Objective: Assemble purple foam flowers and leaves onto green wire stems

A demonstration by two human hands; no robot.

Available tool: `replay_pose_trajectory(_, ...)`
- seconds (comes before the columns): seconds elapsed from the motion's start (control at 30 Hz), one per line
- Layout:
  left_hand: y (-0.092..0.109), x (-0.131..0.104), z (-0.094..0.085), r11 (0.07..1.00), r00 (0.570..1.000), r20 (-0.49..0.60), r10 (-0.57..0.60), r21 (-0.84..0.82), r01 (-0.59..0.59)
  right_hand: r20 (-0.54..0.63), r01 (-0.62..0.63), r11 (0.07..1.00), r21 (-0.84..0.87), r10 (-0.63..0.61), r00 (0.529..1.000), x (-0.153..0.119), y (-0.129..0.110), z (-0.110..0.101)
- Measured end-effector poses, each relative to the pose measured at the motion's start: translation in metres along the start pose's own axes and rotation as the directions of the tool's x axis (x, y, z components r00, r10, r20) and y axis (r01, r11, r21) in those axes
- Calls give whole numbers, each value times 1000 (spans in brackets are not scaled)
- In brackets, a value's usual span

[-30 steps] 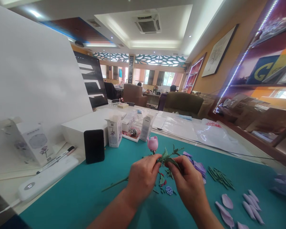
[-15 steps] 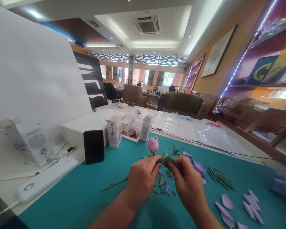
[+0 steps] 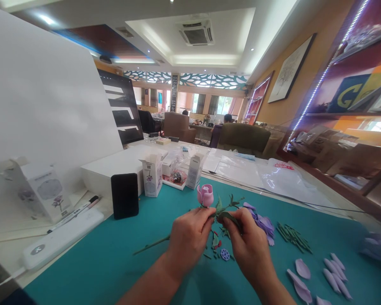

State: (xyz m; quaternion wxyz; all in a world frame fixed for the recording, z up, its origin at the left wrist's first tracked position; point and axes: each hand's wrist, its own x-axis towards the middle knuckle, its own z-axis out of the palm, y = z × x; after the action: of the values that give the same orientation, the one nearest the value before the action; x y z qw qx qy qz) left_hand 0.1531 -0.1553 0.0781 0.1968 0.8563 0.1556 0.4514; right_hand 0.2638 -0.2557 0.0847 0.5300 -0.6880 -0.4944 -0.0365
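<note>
Above the green mat, my left hand (image 3: 189, 231) is closed round the green flower stem (image 3: 152, 244), whose tail sticks out to the left. The pink rose head (image 3: 205, 195) stands just above the left fingers. My right hand (image 3: 249, 237) pinches a green leaf (image 3: 229, 217) beside the stem, close to the left fingertips. Between and beyond the hands a leafy branch (image 3: 233, 202) points up and right. Below the hands lie a purple wheel-shaped piece (image 3: 225, 254) and small green and red bits. The exact joint between leaf and stem is hidden by my fingers.
Purple petals (image 3: 263, 224), green sticks (image 3: 294, 237) and pale lilac pieces (image 3: 336, 273) lie on the right of the mat (image 3: 92, 258). A black upright panel (image 3: 125, 196), small boxes (image 3: 152, 176) and a white device (image 3: 63, 237) stand left and behind. Plastic sheets (image 3: 273, 178) cover the back.
The pink rose head has turned and shifted slightly right, showing its open centre. Both hands keep their grip and have barely moved.
</note>
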Motion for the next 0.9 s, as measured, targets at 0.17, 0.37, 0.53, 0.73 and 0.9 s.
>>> replay_pose_trajectory(0.17, -1, 0, 1, 1000, 1000, 3, -4, -4, 4, 23, 1, 1000, -10, -1, 1000, 0, 1, 0)
replay_pose_trajectory(0.37, 0, 0, 1, 1000, 1000, 0, -4, 1, 4, -18, 16, 1000, -2, -16, 1000, 0, 3, 3)
replay_pose_trajectory(0.53, -1, 0, 2, 1000, 1000, 1, -6, -3, 6, -3, 37, 999, -26, -37, 999, 0, 3, 3)
replay_pose_trajectory(0.73, 2, 0, -2, 999, 999, 7, -32, -37, 33, -53, 189, 977, -101, -194, 980, -2, 3, 5)
replay_pose_trajectory(0.9, 3, 1, -5, 996, 997, 15, -82, -44, 82, -29, 379, 889, -258, -400, 916, -2, 9, 5)
